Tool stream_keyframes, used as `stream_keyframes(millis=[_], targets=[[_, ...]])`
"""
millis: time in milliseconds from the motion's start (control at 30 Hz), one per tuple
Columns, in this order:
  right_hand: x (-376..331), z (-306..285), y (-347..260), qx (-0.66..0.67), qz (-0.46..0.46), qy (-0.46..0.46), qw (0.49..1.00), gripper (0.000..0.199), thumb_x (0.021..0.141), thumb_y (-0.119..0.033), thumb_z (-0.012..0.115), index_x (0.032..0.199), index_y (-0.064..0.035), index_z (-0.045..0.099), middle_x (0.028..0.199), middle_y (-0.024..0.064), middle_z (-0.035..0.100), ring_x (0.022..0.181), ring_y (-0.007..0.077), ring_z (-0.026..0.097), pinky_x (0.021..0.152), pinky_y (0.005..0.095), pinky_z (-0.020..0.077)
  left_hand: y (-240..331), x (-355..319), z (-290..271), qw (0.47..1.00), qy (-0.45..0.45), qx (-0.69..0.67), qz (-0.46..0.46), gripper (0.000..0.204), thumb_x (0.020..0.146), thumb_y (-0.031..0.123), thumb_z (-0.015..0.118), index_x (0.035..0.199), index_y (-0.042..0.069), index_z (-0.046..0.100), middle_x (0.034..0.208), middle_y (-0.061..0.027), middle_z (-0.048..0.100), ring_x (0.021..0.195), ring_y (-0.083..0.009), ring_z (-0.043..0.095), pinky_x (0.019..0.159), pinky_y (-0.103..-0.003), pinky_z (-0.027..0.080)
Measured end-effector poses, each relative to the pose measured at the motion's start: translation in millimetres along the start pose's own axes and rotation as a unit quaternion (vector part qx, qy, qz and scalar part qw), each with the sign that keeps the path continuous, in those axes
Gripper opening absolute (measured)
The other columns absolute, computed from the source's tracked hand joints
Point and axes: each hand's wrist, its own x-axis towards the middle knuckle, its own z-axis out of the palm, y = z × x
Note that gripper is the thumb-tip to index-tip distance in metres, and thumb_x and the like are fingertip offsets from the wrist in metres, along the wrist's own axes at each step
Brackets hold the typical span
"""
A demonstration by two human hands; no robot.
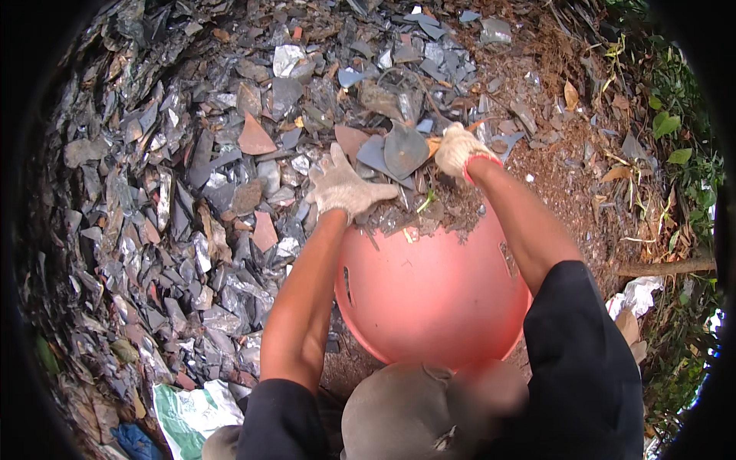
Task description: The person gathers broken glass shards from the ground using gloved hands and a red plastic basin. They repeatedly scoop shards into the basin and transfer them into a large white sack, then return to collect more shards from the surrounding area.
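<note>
My left hand [345,186], in a pale knit glove, rests on the shards with its fingers spread. Just past the pink plastic pan's far rim, it lies next to dark, flat stone pieces. My right hand [458,149], in a matching glove with a red cuff edge, is closed around what looks like a hand hoe [432,100]. A thin curved neck runs from the fist toward the shards; its handle is hidden. Between the hands lies a rounded grey shard [406,149]. Below them, the pink pan [429,299] holds soil and small chips along its far side.
Broken stone shards [207,253] spread over the left and far ground. Brown soil [567,169] lies at right, bordered by green plants [675,123] and a stick [667,267]. A white-and-green sack [195,414] lies lower left, near blue plastic [136,442].
</note>
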Motion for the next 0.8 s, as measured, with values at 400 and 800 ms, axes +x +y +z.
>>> stream_keyframes(millis=[400, 800], targets=[[-176, 46, 53, -0.018, -0.066, 0.051, 0.996, 0.03, 0.093, -0.006, 0.051, 0.118, 0.0084, 0.043, 0.088, 0.0345, 0.068, 0.091, 0.0499, 0.071, 0.076, 0.0527, 0.0563, -59, -11, 22, 0.959, -0.062, -0.246, 0.129, 0.133, 0.043, 0.063, 0.095, 0.149, 0.0, 0.044, 0.149, -0.0276, 0.05, 0.142, -0.0427, 0.044, 0.118, -0.049, 0.037], [-106, -28, 4, 0.016, -0.101, 0.157, 0.982, 0.036, 0.099, -0.025, 0.057, 0.118, 0.0046, 0.048, 0.097, 0.0315, 0.068, 0.09, 0.047, 0.069, 0.082, 0.0537, 0.0548, -49, -81, 8, 0.952, -0.112, 0.12, 0.26, 0.122, 0.057, 0.075, 0.082, 0.153, 0.011, 0.042, 0.159, -0.0135, 0.044, 0.153, -0.0372, 0.032, 0.119, -0.076, 0.013]])
